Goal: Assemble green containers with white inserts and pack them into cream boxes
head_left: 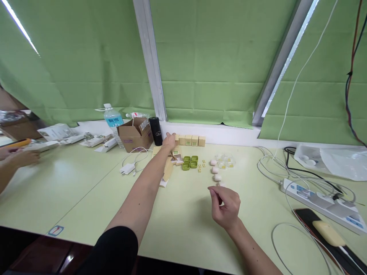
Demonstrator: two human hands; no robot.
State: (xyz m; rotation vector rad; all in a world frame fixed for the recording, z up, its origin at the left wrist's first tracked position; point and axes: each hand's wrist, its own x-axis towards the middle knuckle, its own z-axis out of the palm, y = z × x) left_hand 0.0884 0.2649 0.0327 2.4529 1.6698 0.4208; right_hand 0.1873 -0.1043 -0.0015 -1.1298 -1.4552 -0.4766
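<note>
My left hand [169,141] reaches far across the table, its fingers closed at the left end of a row of small yellow boxes [195,140]. It grips the end box, which is mostly hidden behind the fingers. Just below it lie an opened small box [176,152] and flattened yellow card [168,170]. My right hand [226,202] hovers nearer me with the thumb and fingers pinched together; nothing shows in them. Beyond it stand several white-pink rounded pieces [215,170], clear cups with yellow bits [225,161], green square trays [190,162] and tiny yellow parts [202,165].
A cardboard box [134,137], black cylinder [155,131] and water bottle [113,118] stand at the back left. A white charger [127,169] lies nearby. On the right are a power strip [321,204], cables and a phone [321,233]. Another person's hand [27,157] is far left.
</note>
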